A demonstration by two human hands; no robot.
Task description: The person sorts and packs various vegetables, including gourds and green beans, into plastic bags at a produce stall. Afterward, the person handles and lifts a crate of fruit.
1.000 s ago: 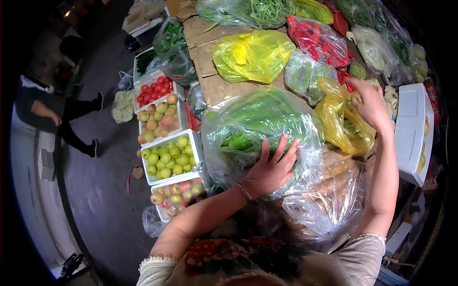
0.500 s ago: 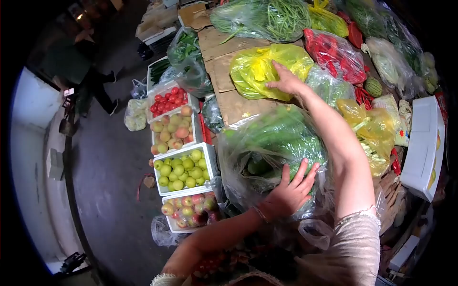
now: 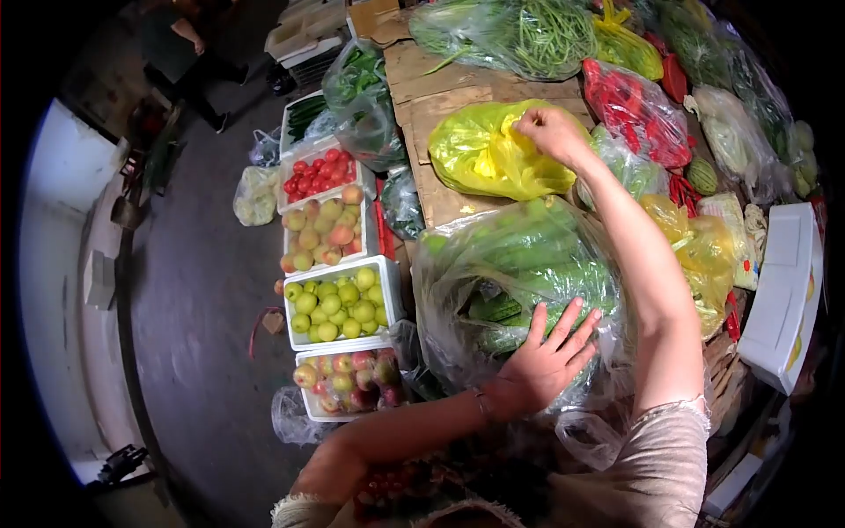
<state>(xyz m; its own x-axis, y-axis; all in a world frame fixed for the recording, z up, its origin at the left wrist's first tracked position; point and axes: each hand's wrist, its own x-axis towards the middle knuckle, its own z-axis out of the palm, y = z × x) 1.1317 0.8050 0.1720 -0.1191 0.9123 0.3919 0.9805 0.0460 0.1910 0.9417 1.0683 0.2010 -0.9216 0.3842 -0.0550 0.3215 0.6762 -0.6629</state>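
My left hand lies with fingers spread on a large clear plastic bag of long green vegetables, some of which look like cucumbers. Farther off, my right hand is closed in a pinch on the right upper part of a yellow plastic bag. What the yellow bag contains is hidden. It sits on flattened cardboard, just beyond the clear bag.
White foam boxes on the left hold tomatoes, peaches, green fruit and apples. Bagged green beans and red peppers lie at the back. A white box tilts at right. Another person is at upper left.
My right hand has gone from spread fingers over the yellow bag to a pinch on it, slightly to the right. My left hand stays on the clear bag. The other person has moved.
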